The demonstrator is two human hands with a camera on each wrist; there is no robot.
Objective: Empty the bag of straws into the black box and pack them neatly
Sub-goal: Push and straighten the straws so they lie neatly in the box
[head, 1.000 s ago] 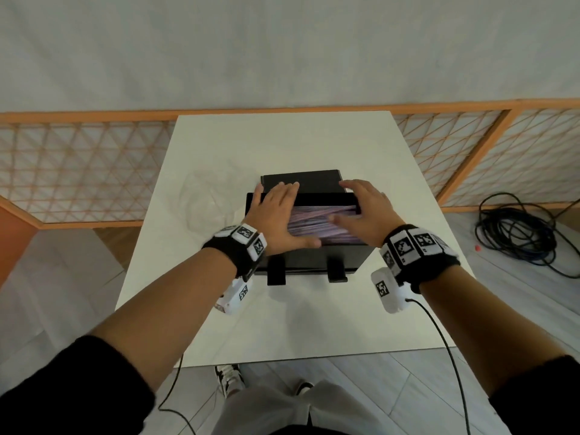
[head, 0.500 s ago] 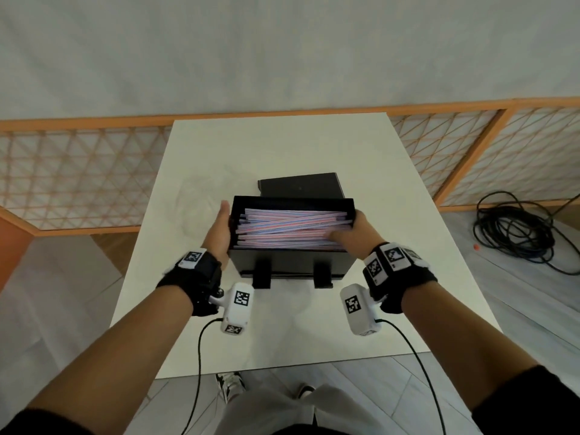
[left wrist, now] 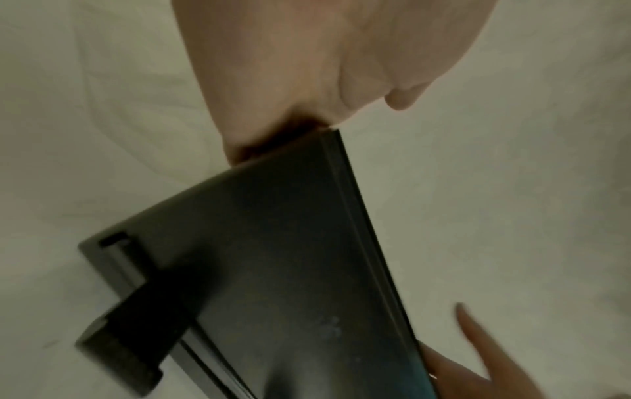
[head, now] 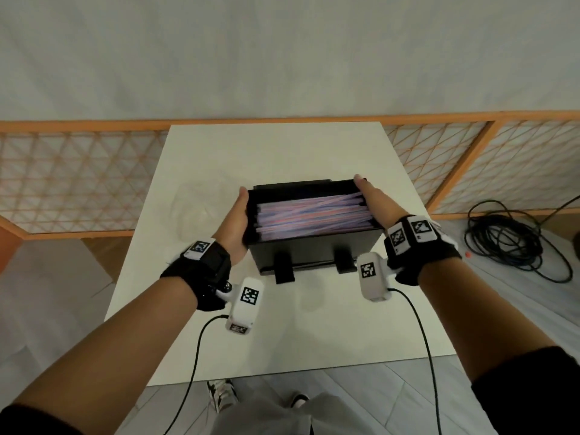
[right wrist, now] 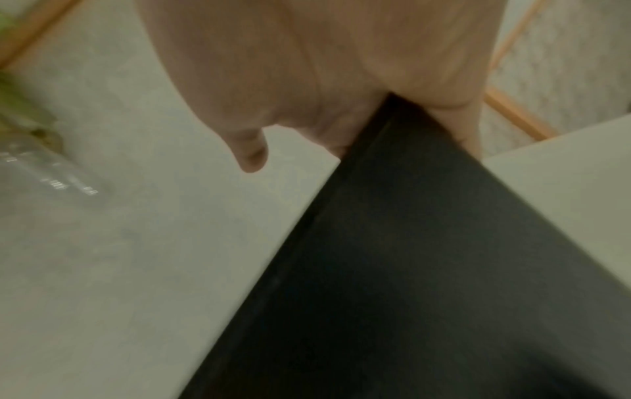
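Note:
The black box [head: 314,249] is up off the white table [head: 282,149], held between both hands and tipped slightly. Pink and blue straws [head: 310,215] lie lengthwise inside it, mostly parallel. My left hand [head: 233,224] grips the left wall, thumb along the rim. My right hand [head: 373,205] grips the right wall, thumb near the far corner. In the left wrist view the box [left wrist: 290,270] hangs under the left hand [left wrist: 307,67], with the other hand's fingers [left wrist: 478,351] at its far end. The right wrist view shows the right hand [right wrist: 324,67] on the box [right wrist: 409,270].
An empty clear plastic bag [head: 191,208] lies on the table left of the box, also seen as the bag [right wrist: 44,162] in the right wrist view. A wooden lattice fence [head: 62,177] runs behind the table. A coil of black cable [head: 514,240] lies on the floor at right.
Both hands came off the top of the straws and went to the box's side walls. The box then rose off the table and came nearer to me.

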